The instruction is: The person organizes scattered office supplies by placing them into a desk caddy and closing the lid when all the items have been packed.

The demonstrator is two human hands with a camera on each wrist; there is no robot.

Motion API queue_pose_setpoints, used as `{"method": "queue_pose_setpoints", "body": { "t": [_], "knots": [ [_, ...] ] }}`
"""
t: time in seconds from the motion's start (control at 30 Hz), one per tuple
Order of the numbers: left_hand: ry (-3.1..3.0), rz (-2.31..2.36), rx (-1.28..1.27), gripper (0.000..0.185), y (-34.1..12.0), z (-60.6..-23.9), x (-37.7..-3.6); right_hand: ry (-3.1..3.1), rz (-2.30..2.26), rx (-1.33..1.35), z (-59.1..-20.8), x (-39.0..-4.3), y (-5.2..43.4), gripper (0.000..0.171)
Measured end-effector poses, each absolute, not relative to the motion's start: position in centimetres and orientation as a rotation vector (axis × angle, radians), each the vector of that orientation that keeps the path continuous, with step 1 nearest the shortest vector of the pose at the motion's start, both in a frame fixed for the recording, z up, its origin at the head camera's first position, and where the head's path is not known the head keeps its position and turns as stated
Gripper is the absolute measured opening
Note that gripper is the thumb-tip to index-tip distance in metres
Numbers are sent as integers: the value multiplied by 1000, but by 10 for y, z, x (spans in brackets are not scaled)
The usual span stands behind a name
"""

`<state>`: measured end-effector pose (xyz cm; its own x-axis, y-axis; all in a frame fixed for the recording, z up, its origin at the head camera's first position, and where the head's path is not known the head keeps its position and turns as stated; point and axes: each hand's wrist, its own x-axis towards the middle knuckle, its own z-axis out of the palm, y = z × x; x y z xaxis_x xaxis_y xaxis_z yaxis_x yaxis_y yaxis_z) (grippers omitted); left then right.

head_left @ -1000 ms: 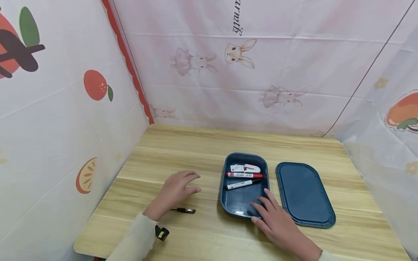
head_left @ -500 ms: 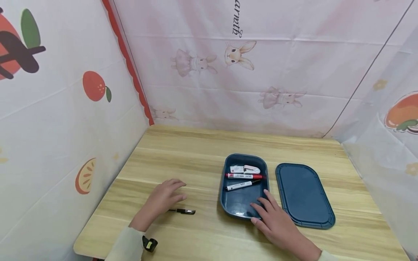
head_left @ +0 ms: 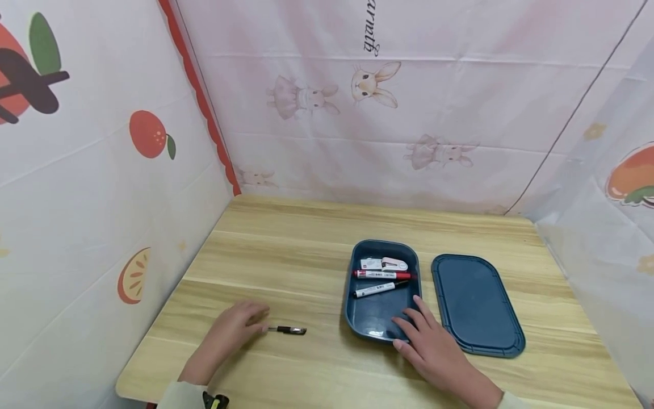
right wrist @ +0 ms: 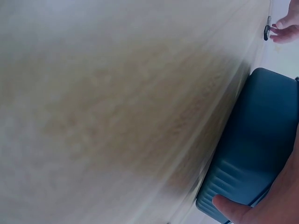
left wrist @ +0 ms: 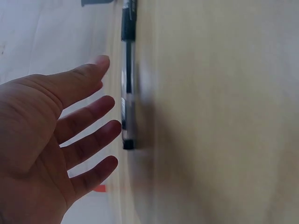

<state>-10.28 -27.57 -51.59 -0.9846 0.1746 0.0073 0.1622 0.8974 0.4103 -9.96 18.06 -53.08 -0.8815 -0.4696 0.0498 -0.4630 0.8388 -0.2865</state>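
A black-capped pen with a clear barrel point(left wrist: 128, 84) lies on the wooden table, left of the box. My left hand point(head_left: 231, 329) is right at its rear end, fingers spread and loosely bent, the thumb on the near side. In the left wrist view a narrow strip of background shows between most fingertips and the barrel. A dark blue plastic box point(head_left: 375, 324) stands uncovered on the table. My right hand point(head_left: 434, 351) holds its near right corner, thumb point(right wrist: 229, 206) against the outer wall and fingers over the rim.
Inside the box lie a red marker point(head_left: 383, 274), a black marker point(head_left: 375, 289) and a small white and pink stapler-like item point(head_left: 394, 264). The blue lid point(head_left: 477, 307) lies flat to the right of the box. Printed cloth walls point(head_left: 337, 170) border the table.
My left hand has moved left and toward me, from beyond the pen to its rear end, uncovering more of the pen. The right hand and the box have stayed put.
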Motion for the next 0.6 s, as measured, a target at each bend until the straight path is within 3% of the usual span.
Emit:
{"method": "queue_pose_setpoints", "body": {
  "t": [0.23,0.6],
  "knots": [
    [3037,593,212,38,-281,-521,-96,2999,-475,-768,-530,-99,180,55],
    [3068,548,236,17,-282,-525,-92,3008,-475,-770,-529,-99,180,56]
  ]
}}
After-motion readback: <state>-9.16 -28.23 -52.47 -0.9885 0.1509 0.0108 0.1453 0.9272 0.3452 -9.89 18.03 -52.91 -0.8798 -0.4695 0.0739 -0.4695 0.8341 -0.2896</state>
